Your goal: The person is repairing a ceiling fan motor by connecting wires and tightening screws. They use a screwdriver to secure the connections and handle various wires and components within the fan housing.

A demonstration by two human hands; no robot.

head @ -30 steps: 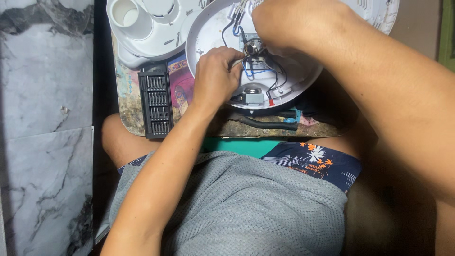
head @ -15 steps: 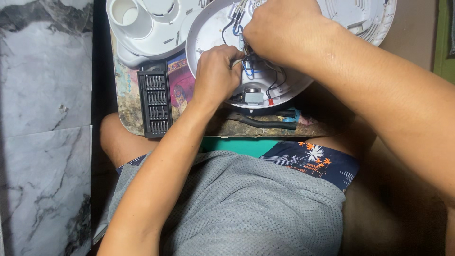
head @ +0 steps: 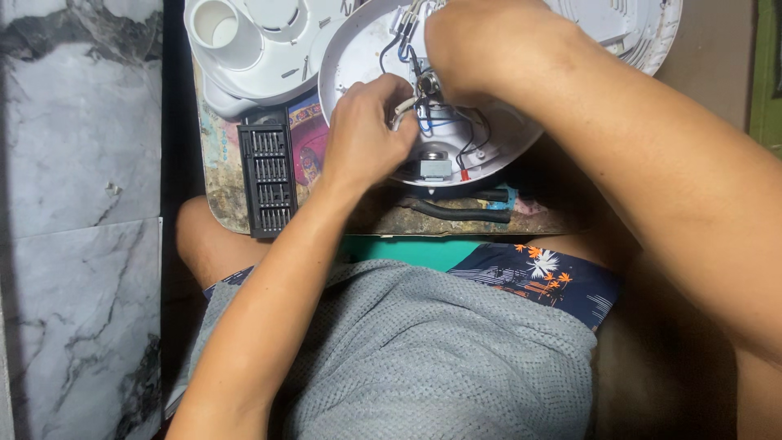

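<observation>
A round white plastic appliance base [head: 350, 61] lies open on a small worn board, showing black, blue and white wires [head: 436, 122] and a small grey metal part [head: 434, 167]. My left hand [head: 366, 134] pinches a white wire end beside the wire bundle at the middle of the base. My right hand [head: 472, 45] comes in from the upper right and grips a small metal part among the wires; the fingertips are hidden under the hand.
A white plastic housing with a round tube [head: 244, 41] sits at the upper left. A black screwdriver-bit case [head: 267, 179] lies left of the base. A black-handled tool [head: 460, 212] rests on the board's near edge. Grey marble tiles [head: 81, 204] fill the left.
My right hand has shifted slightly left over the wires. The left hand stays pinched at the wire bundle; the view has barely moved.
</observation>
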